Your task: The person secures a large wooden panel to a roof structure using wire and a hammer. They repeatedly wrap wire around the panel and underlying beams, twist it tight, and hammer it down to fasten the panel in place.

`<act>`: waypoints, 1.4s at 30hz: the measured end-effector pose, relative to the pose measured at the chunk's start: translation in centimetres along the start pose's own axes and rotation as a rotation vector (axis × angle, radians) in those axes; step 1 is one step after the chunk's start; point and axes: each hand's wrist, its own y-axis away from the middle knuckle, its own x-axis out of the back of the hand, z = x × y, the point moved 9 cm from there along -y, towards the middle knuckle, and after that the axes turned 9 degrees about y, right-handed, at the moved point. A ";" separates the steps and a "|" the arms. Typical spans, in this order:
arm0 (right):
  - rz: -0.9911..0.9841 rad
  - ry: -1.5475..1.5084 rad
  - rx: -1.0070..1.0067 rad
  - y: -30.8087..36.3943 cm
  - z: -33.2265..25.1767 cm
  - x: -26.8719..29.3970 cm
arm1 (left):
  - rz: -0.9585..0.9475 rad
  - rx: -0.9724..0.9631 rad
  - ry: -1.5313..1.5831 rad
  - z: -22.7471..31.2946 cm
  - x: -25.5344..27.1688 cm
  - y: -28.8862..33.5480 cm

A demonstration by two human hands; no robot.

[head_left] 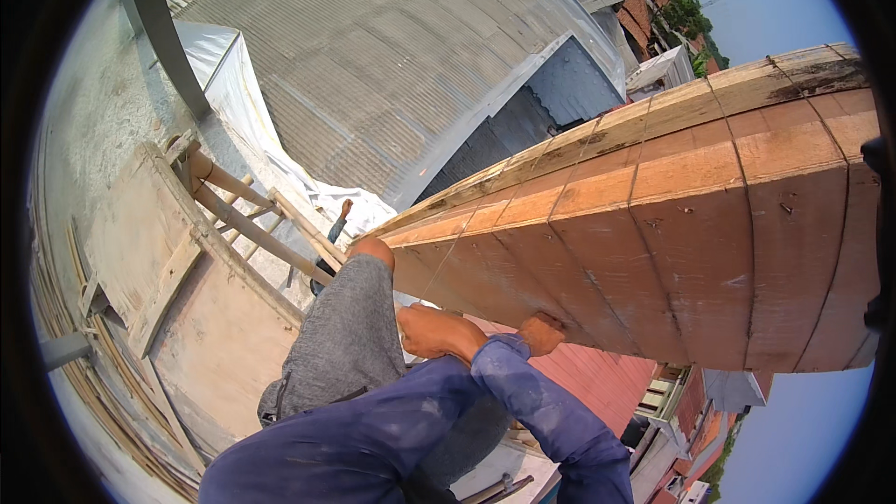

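Note:
My forearms, in blue sleeves, cross in front of me. My right hand (pixel 431 330) is closed like a fist near the close end of a long wooden formwork box (pixel 653 252). A thin wire (pixel 442 266) runs from that hand up across the box's face. My left hand (pixel 541 333) reaches past the right forearm to the box's lower edge, its fingers bent against the panel; what they hold, if anything, is hidden. More wires (pixel 742 177) wrap the box at intervals, and a timber batten (pixel 691 105) lies along its top.
My bent knee in grey cloth (pixel 345 327) is beside the box. Left of it are a plywood panel (pixel 243 317), bamboo poles (pixel 252 224) and a concrete surface (pixel 89 131). Another person's hand (pixel 346 209) shows lower down beyond the knee. Corrugated roofs (pixel 373 65) spread below.

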 end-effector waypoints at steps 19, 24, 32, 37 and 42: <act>-0.274 -0.121 -0.157 -1.7 4.8 -4.9 | 0.029 0.113 0.283 -1.3 -0.9 -0.3; -0.218 -0.065 -0.196 3.5 7.3 -4.0 | 0.042 0.110 0.256 -1.2 -1.6 -0.8; 0.153 0.284 -0.389 12.4 13.8 -3.1 | 0.273 0.002 0.229 4.5 0.7 2.2; 0.755 0.163 -0.445 21.2 17.1 -4.9 | 0.130 -0.720 0.518 29.4 -6.3 11.1; 0.908 0.041 -0.637 24.8 19.3 -10.0 | 0.044 -0.859 0.401 37.0 -10.6 14.6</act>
